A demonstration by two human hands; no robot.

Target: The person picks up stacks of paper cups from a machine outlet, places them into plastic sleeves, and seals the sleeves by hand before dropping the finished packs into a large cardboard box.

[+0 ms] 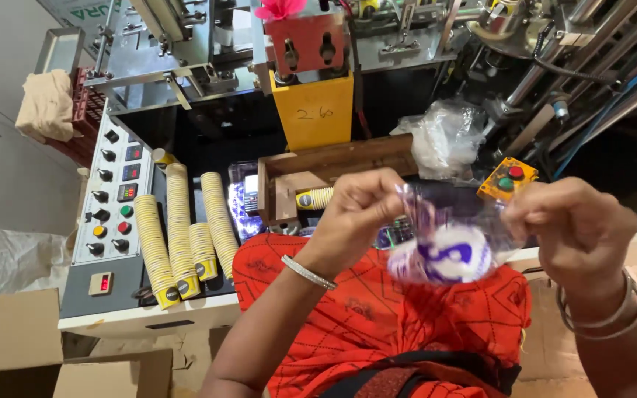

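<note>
While both hands pinch it, the clear plastic bag (447, 236) with its white and purple load hangs in front of the chest, above the red cloth (377, 309). Left hand (359, 214) nips the bag's left edge; right hand (573, 225) grips the right. Handled well, I judge, means even tension and firm fingertips. 4 stacks of yellow paper cups (182, 236) lie beside the control panel (112, 195).
</note>
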